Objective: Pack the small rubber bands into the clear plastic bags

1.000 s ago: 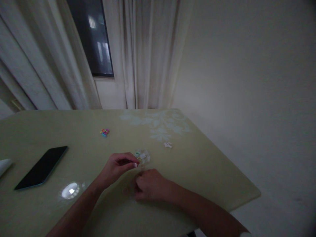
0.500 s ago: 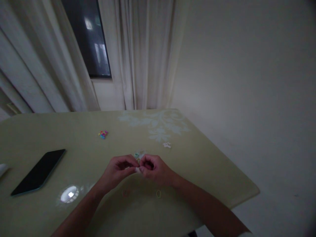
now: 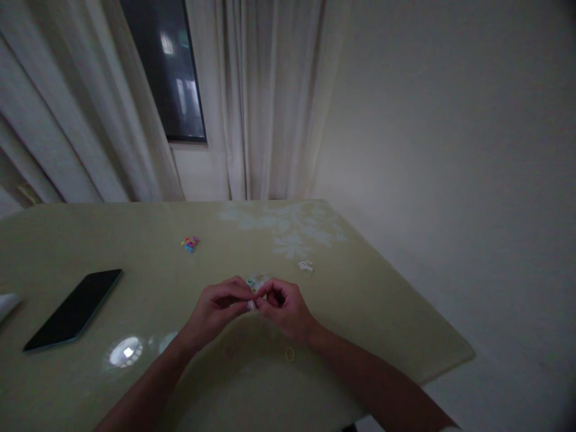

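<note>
My left hand and my right hand meet over the near half of the table. Thumb and fingers of both are pinched on a small white piece with fine lines across it; its exact kind is too small to tell. Just beyond the fingertips lie a small green ring and some pale clear bits, partly covered by my hands. Closer to me, a thin yellow ring like an elastic band rests below my right hand. A faint reddish ring shows below my left.
A little heap of colourful small pieces sits farther back, left of my hands. Small white pieces lie to the right. A black tablet is on the left, with a white object at the frame edge. The table meets a wall.
Both hands stay pinched together on the white piece, with only slight finger shifts. The view has moved a little, so the tablet and heap appear slightly farther right.
</note>
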Demonstrator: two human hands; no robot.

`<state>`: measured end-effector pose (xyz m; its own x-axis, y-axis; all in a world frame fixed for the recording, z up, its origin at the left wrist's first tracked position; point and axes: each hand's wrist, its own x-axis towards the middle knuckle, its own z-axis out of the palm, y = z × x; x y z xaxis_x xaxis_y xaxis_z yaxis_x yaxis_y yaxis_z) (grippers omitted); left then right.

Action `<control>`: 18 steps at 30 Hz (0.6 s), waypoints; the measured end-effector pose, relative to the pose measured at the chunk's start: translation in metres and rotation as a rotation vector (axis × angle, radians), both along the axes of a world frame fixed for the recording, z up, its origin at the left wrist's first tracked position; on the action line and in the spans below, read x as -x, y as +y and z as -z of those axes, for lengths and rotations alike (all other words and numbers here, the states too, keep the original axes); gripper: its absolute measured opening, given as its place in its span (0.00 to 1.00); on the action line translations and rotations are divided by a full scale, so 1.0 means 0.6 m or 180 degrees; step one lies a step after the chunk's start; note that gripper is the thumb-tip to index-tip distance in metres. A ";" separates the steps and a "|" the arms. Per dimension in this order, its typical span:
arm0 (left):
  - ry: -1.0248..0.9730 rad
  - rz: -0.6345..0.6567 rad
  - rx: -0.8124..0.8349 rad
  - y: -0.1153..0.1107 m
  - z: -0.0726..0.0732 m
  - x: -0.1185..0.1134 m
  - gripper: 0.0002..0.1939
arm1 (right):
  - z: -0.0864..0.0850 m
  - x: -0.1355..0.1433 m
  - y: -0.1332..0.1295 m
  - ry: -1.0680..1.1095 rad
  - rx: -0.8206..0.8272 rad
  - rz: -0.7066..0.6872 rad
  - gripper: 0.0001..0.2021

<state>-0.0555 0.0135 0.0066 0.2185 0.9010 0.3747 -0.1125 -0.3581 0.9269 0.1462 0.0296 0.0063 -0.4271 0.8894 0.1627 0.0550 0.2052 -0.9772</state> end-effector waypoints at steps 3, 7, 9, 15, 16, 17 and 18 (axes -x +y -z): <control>0.0122 -0.0096 -0.0094 0.000 -0.005 0.000 0.04 | 0.001 0.003 -0.001 0.0023 -0.0060 0.0093 0.17; 0.0168 -0.0265 -0.0038 -0.001 -0.014 0.002 0.05 | 0.010 0.009 -0.005 -0.0113 -0.0220 0.0279 0.15; 0.0148 -0.0521 0.0118 0.000 -0.016 0.006 0.08 | 0.019 0.012 -0.010 -0.0472 -0.0445 0.0098 0.10; 0.0007 -0.1099 0.0398 0.002 -0.017 0.011 0.14 | 0.051 0.024 -0.029 -0.1992 -0.1840 -0.1274 0.12; -0.0005 -0.1110 0.0402 0.002 -0.016 0.011 0.14 | 0.055 0.027 -0.031 -0.2177 -0.2000 -0.1303 0.14; -0.0011 -0.1118 0.0400 0.003 -0.016 0.010 0.14 | 0.057 0.029 -0.033 -0.2322 -0.2129 -0.1318 0.15; -0.0012 -0.1123 0.0394 0.003 -0.016 0.010 0.13 | 0.058 0.031 -0.034 -0.2432 -0.2238 -0.1320 0.15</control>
<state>-0.0613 0.0153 0.0162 -0.1148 0.9592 0.2585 -0.0055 -0.2608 0.9654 0.1278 0.0094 -0.0286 -0.8722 0.4684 0.1413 0.3906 0.8406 -0.3753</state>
